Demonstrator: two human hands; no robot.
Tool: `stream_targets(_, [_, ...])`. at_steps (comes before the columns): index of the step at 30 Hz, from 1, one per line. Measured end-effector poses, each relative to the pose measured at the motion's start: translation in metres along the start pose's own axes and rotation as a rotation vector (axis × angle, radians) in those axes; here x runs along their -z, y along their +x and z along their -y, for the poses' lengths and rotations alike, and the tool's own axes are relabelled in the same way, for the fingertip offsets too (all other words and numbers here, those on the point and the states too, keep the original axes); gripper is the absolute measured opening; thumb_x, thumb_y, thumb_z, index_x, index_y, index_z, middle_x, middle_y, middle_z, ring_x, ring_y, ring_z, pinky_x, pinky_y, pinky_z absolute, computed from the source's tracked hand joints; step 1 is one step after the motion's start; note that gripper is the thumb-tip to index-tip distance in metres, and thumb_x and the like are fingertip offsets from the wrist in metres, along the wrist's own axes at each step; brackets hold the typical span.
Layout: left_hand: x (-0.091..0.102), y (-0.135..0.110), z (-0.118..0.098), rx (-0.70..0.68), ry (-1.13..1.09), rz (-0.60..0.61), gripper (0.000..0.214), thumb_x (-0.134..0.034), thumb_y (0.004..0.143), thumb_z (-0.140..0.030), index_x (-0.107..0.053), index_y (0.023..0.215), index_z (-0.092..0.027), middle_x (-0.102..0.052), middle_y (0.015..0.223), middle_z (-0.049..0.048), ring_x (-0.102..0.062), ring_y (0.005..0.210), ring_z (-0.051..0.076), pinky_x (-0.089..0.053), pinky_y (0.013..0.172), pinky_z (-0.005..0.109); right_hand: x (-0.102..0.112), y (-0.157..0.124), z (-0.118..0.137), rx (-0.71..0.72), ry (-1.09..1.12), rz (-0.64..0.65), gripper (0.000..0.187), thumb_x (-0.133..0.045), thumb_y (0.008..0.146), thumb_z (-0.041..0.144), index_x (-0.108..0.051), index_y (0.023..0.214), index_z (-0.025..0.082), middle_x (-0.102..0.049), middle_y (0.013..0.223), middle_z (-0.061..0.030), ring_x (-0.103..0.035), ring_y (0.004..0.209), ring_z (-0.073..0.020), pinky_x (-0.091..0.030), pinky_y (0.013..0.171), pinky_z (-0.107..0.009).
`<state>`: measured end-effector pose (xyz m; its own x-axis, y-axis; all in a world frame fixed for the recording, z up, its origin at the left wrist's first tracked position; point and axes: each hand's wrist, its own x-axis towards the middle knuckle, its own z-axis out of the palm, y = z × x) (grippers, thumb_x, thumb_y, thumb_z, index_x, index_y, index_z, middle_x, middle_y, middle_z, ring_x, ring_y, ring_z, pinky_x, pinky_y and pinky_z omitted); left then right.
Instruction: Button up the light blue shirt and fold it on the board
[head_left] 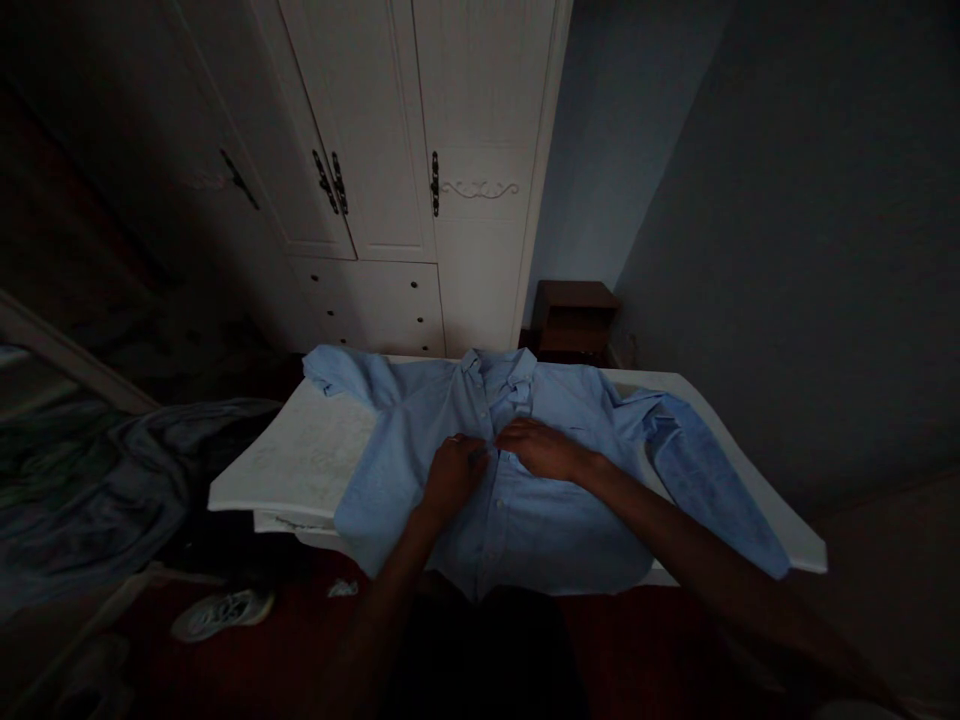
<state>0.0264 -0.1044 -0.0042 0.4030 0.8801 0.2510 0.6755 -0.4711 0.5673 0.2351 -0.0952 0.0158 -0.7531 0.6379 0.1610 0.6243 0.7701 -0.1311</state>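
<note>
A light blue button-up shirt (pixel 420 440) lies spread front side up on a white table (pixel 296 460), its collar toward the far edge. One sleeve reaches out to the far left; the other bends down along the right side. At the middle of the button front, my left hand (pixel 456 470) pinches the placket, fingers curled. Just right of it, my right hand (pixel 541 448) has its fingertips closed on the same strip of the shirt. The fingertips nearly meet, and any button between them is too small and dark to make out.
Behind the table stands a white wardrobe (pixel 480 250) with dark handles. A brown nightstand (pixel 576 300) is by the wall at the back right. Grey cloth (pixel 142 490) is heaped at the left. A sneaker (pixel 223 612) sits on the red floor (pixel 300 665).
</note>
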Motion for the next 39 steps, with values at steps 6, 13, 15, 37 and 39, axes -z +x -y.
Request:
stream_targets(6, [-0.005, 0.013, 0.006, -0.049, 0.012, 0.141, 0.014, -0.062, 0.085, -0.019, -0.075, 0.091, -0.020, -0.070, 0.085, 0.0068, -0.061, 0.086, 0.020, -0.047, 0.082, 0.031, 0.000, 0.000, -0.009, 0.050, -0.070, 0.022, 0.024, -0.053, 0.085, 0.007, -0.073, 0.095, 0.017, -0.063, 0.084, -0.0069, -0.053, 0.090, -0.0200, -0.044, 0.087, -0.035])
stream_targets(13, [-0.007, 0.016, 0.015, 0.022, -0.113, 0.154, 0.015, -0.062, 0.084, -0.015, -0.075, 0.086, -0.021, -0.072, 0.087, 0.0038, -0.064, 0.086, 0.018, -0.047, 0.083, 0.031, 0.004, 0.001, -0.020, 0.169, 0.038, 0.009, 0.018, -0.055, 0.088, 0.015, -0.070, 0.096, 0.019, -0.064, 0.094, -0.0055, -0.051, 0.094, -0.0185, -0.043, 0.087, -0.033])
stream_targets(15, [-0.009, 0.016, 0.015, 0.042, -0.143, 0.131, 0.014, -0.062, 0.084, -0.015, -0.075, 0.084, -0.021, -0.072, 0.086, 0.0031, -0.064, 0.085, 0.017, -0.047, 0.083, 0.031, 0.004, 0.003, -0.020, 0.191, 0.019, 0.016, 0.017, -0.053, 0.090, 0.016, -0.070, 0.093, 0.019, -0.065, 0.092, -0.0045, -0.052, 0.092, -0.0181, -0.043, 0.086, -0.033])
stream_targets(37, [-0.020, 0.013, 0.004, 0.163, -0.347, -0.040, 0.017, -0.067, 0.079, -0.007, -0.076, 0.080, -0.022, -0.075, 0.083, 0.0012, -0.068, 0.081, 0.016, -0.050, 0.083, 0.031, -0.025, -0.001, -0.022, 0.264, -0.191, -0.303, 0.026, -0.041, 0.101, 0.020, -0.066, 0.094, 0.018, -0.069, 0.091, -0.0035, -0.059, 0.087, -0.0158, -0.045, 0.075, -0.031])
stream_targets(39, [-0.021, 0.012, 0.005, 0.166, -0.351, -0.058, 0.018, -0.067, 0.078, -0.007, -0.076, 0.081, -0.022, -0.076, 0.083, 0.0011, -0.068, 0.082, 0.016, -0.050, 0.084, 0.032, -0.031, -0.002, -0.023, 0.253, -0.189, -0.323, 0.025, -0.042, 0.101, 0.021, -0.067, 0.096, 0.018, -0.069, 0.090, -0.0043, -0.059, 0.087, -0.0157, -0.045, 0.074, -0.031])
